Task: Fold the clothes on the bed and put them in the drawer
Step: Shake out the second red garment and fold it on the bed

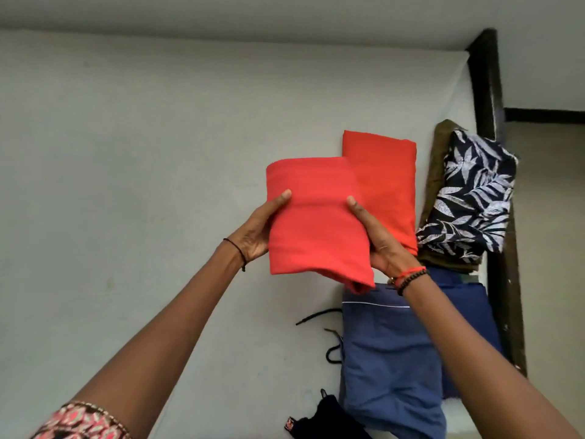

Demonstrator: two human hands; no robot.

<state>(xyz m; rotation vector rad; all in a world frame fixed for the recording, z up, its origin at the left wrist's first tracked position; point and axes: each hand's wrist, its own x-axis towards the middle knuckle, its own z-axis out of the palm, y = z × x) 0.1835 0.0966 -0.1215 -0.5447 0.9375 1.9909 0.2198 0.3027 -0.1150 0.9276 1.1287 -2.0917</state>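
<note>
head view: both hands meet mid-frame on a folded coral-red cloth rectangle [316,226]. the left hand [253,229] grips its left edge, thumb laid on top and fingers hidden underneath. the right hand [376,245] grips the right edge the same way. both hands clamp the bundle from the sides, probably so the layers stay stacked and the fold does not slip open. it looks raised off the pale grey bed sheet [126,185].

just behind it, toward the upper right, a second folded orange-red cloth [386,185] lies flat on the sheet, partly covered by the held one. right of that, a dark navy garment with white leaf print [474,198] sits on an olive-brown cloth [438,166] beside the dark wooden bed frame [503,280]. in the lower right lies a folded blue garment with thin white piping [389,359], with black drawstring cords [332,350] trailing to its left. a small black garment [326,416] lies at the bottom edge.

the folded pieces seem gathered along the right side for carrying off together. no drawer shows, so putting away looks not yet done.
</note>
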